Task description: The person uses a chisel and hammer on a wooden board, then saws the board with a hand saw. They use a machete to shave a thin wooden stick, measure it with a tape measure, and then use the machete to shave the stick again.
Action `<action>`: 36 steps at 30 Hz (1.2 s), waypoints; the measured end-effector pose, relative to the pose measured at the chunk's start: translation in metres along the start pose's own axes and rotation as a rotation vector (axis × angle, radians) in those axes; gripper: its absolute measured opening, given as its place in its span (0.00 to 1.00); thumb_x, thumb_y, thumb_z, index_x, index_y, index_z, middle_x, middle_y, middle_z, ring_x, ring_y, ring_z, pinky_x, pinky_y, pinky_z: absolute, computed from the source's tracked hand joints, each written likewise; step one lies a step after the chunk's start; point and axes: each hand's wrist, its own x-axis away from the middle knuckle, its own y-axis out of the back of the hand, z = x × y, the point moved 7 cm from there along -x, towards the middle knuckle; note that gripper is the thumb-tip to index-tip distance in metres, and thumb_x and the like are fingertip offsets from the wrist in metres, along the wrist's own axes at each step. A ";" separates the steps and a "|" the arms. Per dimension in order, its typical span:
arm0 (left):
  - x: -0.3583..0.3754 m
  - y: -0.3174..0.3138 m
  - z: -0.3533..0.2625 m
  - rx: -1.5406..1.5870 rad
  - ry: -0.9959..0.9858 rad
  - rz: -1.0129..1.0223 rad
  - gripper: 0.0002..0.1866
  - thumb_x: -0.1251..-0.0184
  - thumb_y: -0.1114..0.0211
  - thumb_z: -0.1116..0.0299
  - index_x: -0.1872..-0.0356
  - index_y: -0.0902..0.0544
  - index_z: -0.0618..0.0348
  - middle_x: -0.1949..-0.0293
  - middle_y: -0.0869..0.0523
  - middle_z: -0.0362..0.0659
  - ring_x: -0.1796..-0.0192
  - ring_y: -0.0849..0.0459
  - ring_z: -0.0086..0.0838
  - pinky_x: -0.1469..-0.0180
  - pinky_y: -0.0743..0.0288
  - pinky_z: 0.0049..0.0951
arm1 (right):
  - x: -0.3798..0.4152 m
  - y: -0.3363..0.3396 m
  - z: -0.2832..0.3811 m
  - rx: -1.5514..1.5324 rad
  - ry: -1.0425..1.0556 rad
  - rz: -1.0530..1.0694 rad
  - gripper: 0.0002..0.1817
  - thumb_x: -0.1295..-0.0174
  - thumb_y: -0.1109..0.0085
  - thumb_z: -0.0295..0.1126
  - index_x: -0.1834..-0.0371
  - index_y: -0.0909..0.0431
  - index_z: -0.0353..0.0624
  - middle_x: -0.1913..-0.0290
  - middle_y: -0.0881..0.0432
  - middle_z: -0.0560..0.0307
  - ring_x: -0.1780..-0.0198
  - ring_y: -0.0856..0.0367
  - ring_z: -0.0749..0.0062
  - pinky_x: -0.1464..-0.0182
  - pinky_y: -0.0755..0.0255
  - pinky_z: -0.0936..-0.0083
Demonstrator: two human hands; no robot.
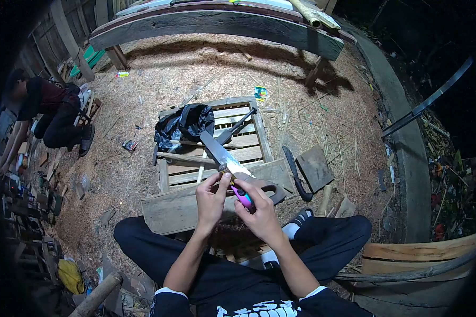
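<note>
In front of my lap, my right hand is closed around a pink-and-black utility knife, its front end pointing toward my left hand. My left hand is closed in a pinch on a small brownish piece, whose kind I cannot make out. The fingertips of both hands nearly meet. Beneath them a handsaw lies across a slatted wooden pallet and a wide plank. A black plastic bag and a dark long-handled tool rest on the slats.
To the right lie a machete and a square board on ground strewn with shavings. A long wooden bench stands ahead. Another person crouches at the left. A curved blade stands upright at the right.
</note>
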 end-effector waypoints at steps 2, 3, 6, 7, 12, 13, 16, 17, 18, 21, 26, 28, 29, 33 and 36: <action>0.003 -0.004 -0.003 0.024 -0.021 -0.003 0.17 0.18 0.32 0.62 0.47 0.10 0.69 0.60 0.08 0.40 0.60 0.11 0.19 0.55 0.13 0.25 | 0.002 0.005 -0.001 -0.015 -0.029 0.016 0.28 0.33 0.32 0.29 0.28 0.22 0.45 0.40 0.15 0.37 0.43 0.13 0.43 0.40 0.20 0.59; 0.004 -0.006 -0.006 0.050 -0.046 -0.007 0.16 0.18 0.32 0.62 0.47 0.10 0.69 0.59 0.08 0.40 0.60 0.11 0.19 0.55 0.13 0.25 | 0.002 0.005 -0.002 -0.027 -0.055 0.034 0.28 0.33 0.32 0.30 0.28 0.22 0.45 0.40 0.15 0.37 0.43 0.13 0.42 0.40 0.20 0.59; 0.008 -0.012 0.006 0.133 0.022 0.000 0.17 0.17 0.33 0.62 0.46 0.11 0.69 0.58 0.08 0.40 0.58 0.11 0.19 0.54 0.12 0.26 | 0.007 0.005 -0.006 -0.007 -0.025 0.011 0.27 0.32 0.33 0.30 0.28 0.23 0.45 0.41 0.15 0.38 0.42 0.14 0.42 0.40 0.21 0.59; 0.008 -0.014 0.007 0.123 0.024 0.029 0.17 0.17 0.33 0.62 0.44 0.12 0.69 0.57 0.08 0.40 0.57 0.11 0.20 0.53 0.11 0.26 | 0.007 0.006 -0.008 -0.003 -0.026 0.009 0.27 0.32 0.33 0.30 0.28 0.23 0.45 0.41 0.15 0.38 0.42 0.14 0.42 0.40 0.21 0.59; 0.011 -0.019 0.004 0.114 0.064 0.071 0.17 0.18 0.32 0.63 0.42 0.12 0.70 0.54 0.08 0.42 0.56 0.11 0.21 0.51 0.13 0.26 | 0.009 0.007 -0.013 -0.068 -0.093 -0.038 0.25 0.31 0.35 0.29 0.30 0.23 0.42 0.39 0.17 0.38 0.39 0.16 0.44 0.36 0.24 0.59; 0.012 -0.020 0.003 0.099 0.056 0.068 0.17 0.18 0.32 0.64 0.42 0.13 0.70 0.53 0.08 0.43 0.55 0.10 0.21 0.50 0.13 0.25 | 0.010 0.006 -0.014 -0.067 -0.095 -0.038 0.25 0.31 0.35 0.29 0.30 0.23 0.42 0.39 0.17 0.38 0.39 0.16 0.44 0.36 0.24 0.59; 0.015 -0.023 0.006 0.190 0.044 0.051 0.17 0.19 0.30 0.67 0.41 0.13 0.71 0.53 0.07 0.44 0.54 0.11 0.21 0.49 0.15 0.25 | 0.012 0.006 -0.020 -0.101 -0.093 -0.064 0.26 0.31 0.35 0.30 0.30 0.23 0.41 0.39 0.17 0.40 0.38 0.16 0.45 0.35 0.25 0.59; 0.016 -0.023 0.008 0.192 0.045 0.050 0.17 0.19 0.30 0.67 0.41 0.13 0.71 0.53 0.07 0.44 0.54 0.11 0.21 0.49 0.15 0.25 | 0.013 0.006 -0.024 -0.118 -0.082 -0.080 0.24 0.28 0.35 0.31 0.30 0.23 0.41 0.39 0.16 0.44 0.40 0.16 0.55 0.36 0.24 0.64; 0.016 -0.023 0.010 0.193 0.049 0.046 0.16 0.20 0.30 0.68 0.42 0.12 0.71 0.54 0.07 0.44 0.54 0.11 0.21 0.49 0.15 0.24 | 0.013 0.006 -0.024 -0.136 -0.070 -0.096 0.23 0.26 0.36 0.31 0.30 0.23 0.41 0.39 0.15 0.48 0.41 0.16 0.66 0.37 0.24 0.69; 0.019 -0.024 0.020 0.225 0.077 0.019 0.14 0.22 0.28 0.70 0.44 0.11 0.70 0.54 0.07 0.44 0.54 0.11 0.20 0.49 0.16 0.24 | 0.018 0.002 -0.027 -0.279 -0.119 -0.089 0.22 0.23 0.37 0.34 0.29 0.24 0.41 0.40 0.16 0.52 0.43 0.19 0.72 0.39 0.25 0.72; 0.025 -0.026 0.032 0.343 0.185 -0.020 0.12 0.24 0.27 0.71 0.47 0.10 0.69 0.56 0.07 0.43 0.55 0.11 0.20 0.48 0.18 0.24 | 0.022 -0.001 -0.028 -0.245 -0.154 -0.129 0.22 0.22 0.37 0.36 0.29 0.24 0.41 0.42 0.16 0.54 0.46 0.19 0.73 0.44 0.24 0.73; 0.028 -0.027 0.031 0.429 0.229 -0.046 0.11 0.24 0.27 0.72 0.49 0.10 0.69 0.57 0.07 0.43 0.55 0.11 0.21 0.47 0.19 0.24 | 0.023 -0.002 -0.029 -0.250 -0.186 -0.129 0.23 0.22 0.37 0.36 0.29 0.24 0.40 0.43 0.15 0.53 0.47 0.19 0.73 0.45 0.23 0.73; 0.029 -0.027 0.031 0.429 0.231 -0.046 0.11 0.24 0.27 0.72 0.49 0.10 0.69 0.57 0.07 0.43 0.55 0.11 0.21 0.47 0.19 0.24 | 0.023 -0.002 -0.028 -0.212 -0.171 -0.135 0.23 0.23 0.37 0.36 0.29 0.24 0.40 0.44 0.15 0.53 0.48 0.19 0.73 0.46 0.23 0.72; 0.032 -0.029 0.035 0.501 0.297 -0.071 0.11 0.24 0.27 0.73 0.47 0.11 0.70 0.56 0.08 0.44 0.55 0.11 0.24 0.46 0.17 0.25 | 0.023 -0.002 -0.027 -0.137 -0.142 -0.160 0.23 0.23 0.37 0.36 0.29 0.23 0.40 0.45 0.14 0.51 0.50 0.18 0.73 0.47 0.23 0.72; 0.034 -0.030 0.040 0.545 0.332 -0.087 0.12 0.24 0.28 0.73 0.45 0.13 0.70 0.55 0.08 0.45 0.54 0.10 0.24 0.46 0.17 0.25 | 0.024 -0.004 -0.027 -0.205 -0.220 -0.136 0.24 0.26 0.37 0.34 0.29 0.23 0.38 0.40 0.15 0.39 0.39 0.14 0.54 0.36 0.24 0.62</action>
